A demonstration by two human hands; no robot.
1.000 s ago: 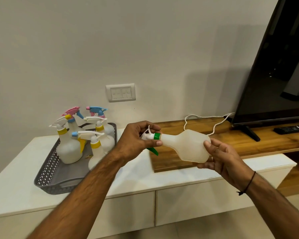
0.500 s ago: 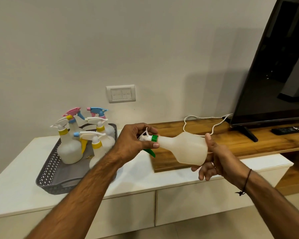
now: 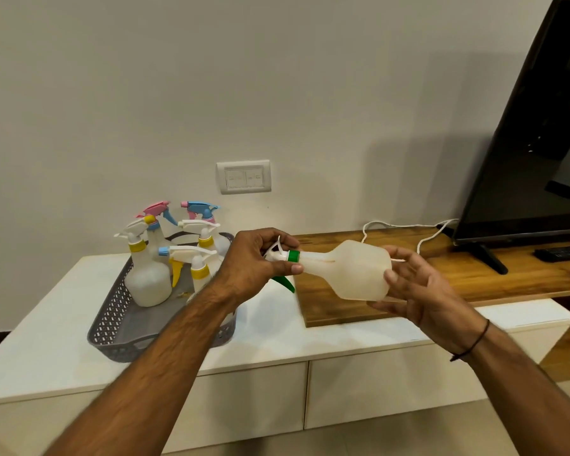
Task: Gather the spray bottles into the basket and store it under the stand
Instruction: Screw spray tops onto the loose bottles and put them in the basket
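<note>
My left hand (image 3: pixel 254 261) grips the sprayer head of a white spray bottle (image 3: pixel 349 273) w/ green collar & green trigger; bottle held sideways in the air, above the table edge. Right hand (image 3: pixel 418 291) cups the bottle's base, fingers loosely curved round it, thumb on the near side. Grey perforated basket (image 3: pixel 112 311) sits on the white table (image 3: pixel 30 350), to the left, partly behind my left forearm. In the basket: several white spray bottles upright, packed close — one w/ pink head (image 3: pixel 155 210), one w/ blue head (image 3: pixel 199 209), others w/ white heads & yellow collars (image 3: pixel 145 274). Exact count hard to tell, forearm blocks the right part. Right of the basket a wooden board top (image 3: pixel 474 274) lies over the white table; a black TV (image 3: pixel 533 143) stands on it on a foot, black remote (image 3: pixel 561 253) just beside the foot, white cable (image 3: pixel 408 227) looping along the back. Two drawer fronts (image 3: pixel 375 390) below the tabletop. Plain pale wall behind, w/ a white switch plate (image 3: pixel 244 177) above the basket.
</note>
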